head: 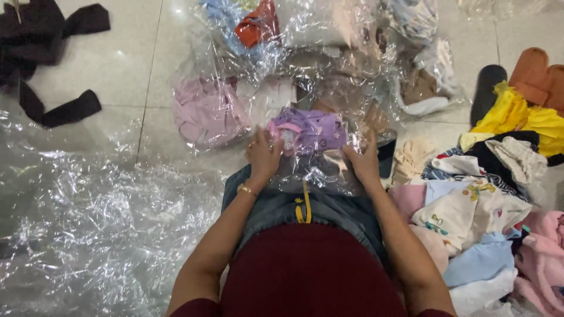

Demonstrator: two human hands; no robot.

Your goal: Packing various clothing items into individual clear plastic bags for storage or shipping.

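A folded purple garment [308, 130] lies inside a clear plastic bag [320, 173] that rests on my lap. My left hand [262, 154] grips the bag's left side, fingers pressed against the purple cloth. Along the bag's right edge, my right hand [363, 161] holds the plastic. Both hands are closed on the bag. A gold bracelet sits on my left wrist.
Bagged garments lie ahead on the tiled floor: a pink one [207, 111], an orange one [257, 24], others behind. A heap of loose clothes [482, 205] is at my right, yellow cloth [523, 117] beyond it. Crumpled clear plastic [100, 223] covers the left floor; dark clothes [41, 35] sit far left.
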